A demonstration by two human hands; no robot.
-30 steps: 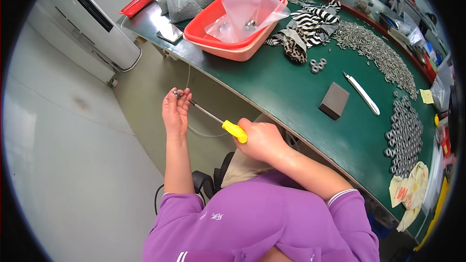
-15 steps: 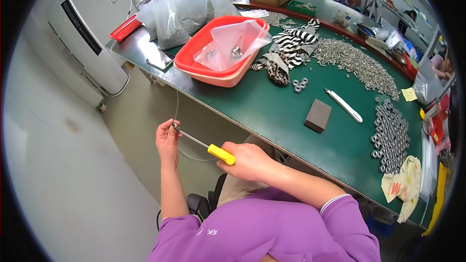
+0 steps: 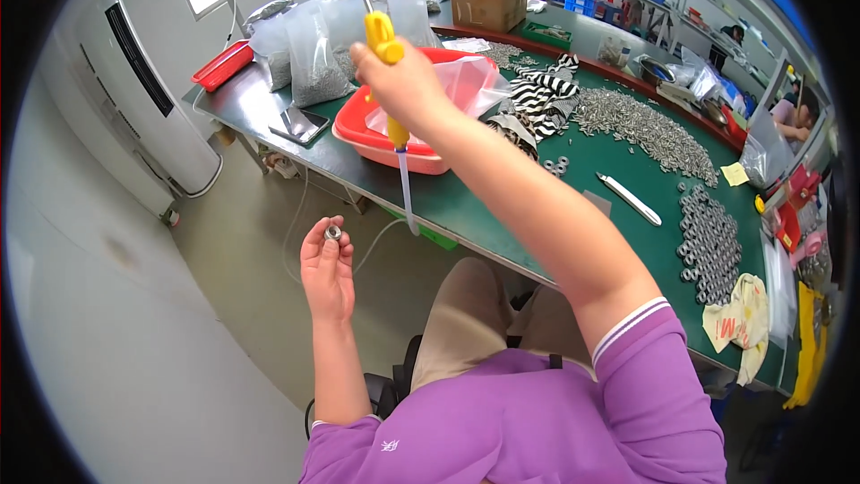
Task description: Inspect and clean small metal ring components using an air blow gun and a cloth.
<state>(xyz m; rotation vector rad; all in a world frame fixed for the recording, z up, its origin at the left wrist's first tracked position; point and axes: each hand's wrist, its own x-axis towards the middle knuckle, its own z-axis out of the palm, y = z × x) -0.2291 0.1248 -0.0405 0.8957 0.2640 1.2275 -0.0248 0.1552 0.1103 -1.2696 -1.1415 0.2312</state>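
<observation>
My left hand [image 3: 328,273] is raised in front of the table, pinching a small round metal ring [image 3: 333,232] between thumb and fingers, its hole showing. High over the red basket [image 3: 354,130], my right hand [image 3: 400,81] is wrapped round a yellow air blow gun [image 3: 382,36]. The gun's bent metal nozzle points up, away from the ring. A pale hose [image 3: 408,197] hangs from the bottom of its handle. Clear plastic bags [image 3: 470,81] lie in the basket, partly hidden by my right arm.
On the green table [image 3: 502,224] are a heap of small metal pins [image 3: 636,125], many metal rings [image 3: 708,246], a white utility knife [image 3: 630,200], striped cloth [image 3: 545,94] and a phone [image 3: 300,125]. My forearm mostly covers a grey block [image 3: 598,203]. Filled bags [image 3: 313,58] stand behind.
My right hand has swung the blow gun up and away from the ring, over the basket; its nozzle now points upward. My left hand still holds the ring, turned to show its hole.
</observation>
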